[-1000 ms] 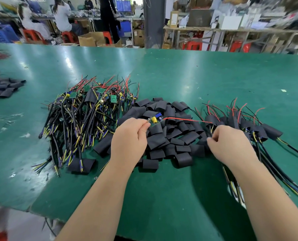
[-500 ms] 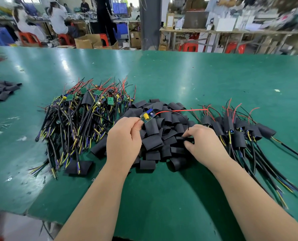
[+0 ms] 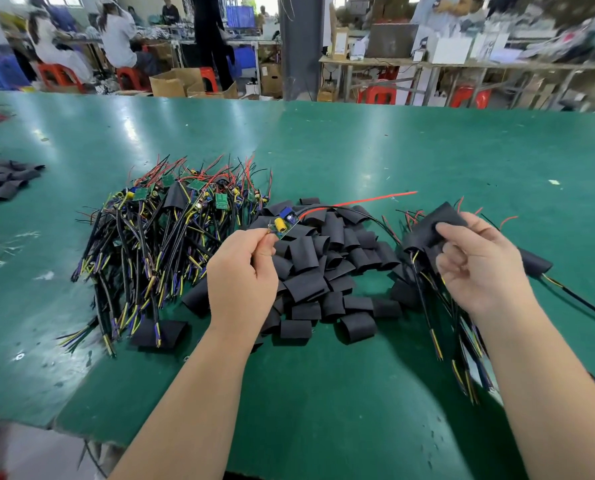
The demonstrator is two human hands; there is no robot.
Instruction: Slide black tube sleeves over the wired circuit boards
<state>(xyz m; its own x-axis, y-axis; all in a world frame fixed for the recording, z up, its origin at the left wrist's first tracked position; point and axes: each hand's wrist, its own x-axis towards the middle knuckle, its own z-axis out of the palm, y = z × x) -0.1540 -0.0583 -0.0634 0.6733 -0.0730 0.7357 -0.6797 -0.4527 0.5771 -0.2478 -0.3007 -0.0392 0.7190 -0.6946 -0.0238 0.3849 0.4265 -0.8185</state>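
Left hand (image 3: 242,271) pinches wired circuit board (image 3: 282,225) at its near end, above sleeve pile (image 3: 324,268) on green surface (image 3: 358,150). Right hand (image 3: 479,265) grips one black sleeve (image 3: 434,226), apart from board.

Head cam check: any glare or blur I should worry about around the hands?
Head view: overhead lights glare on the green table, far left and centre; left hand, circuit board, right hand and black sleeve look sharp; background workshop is blurred.
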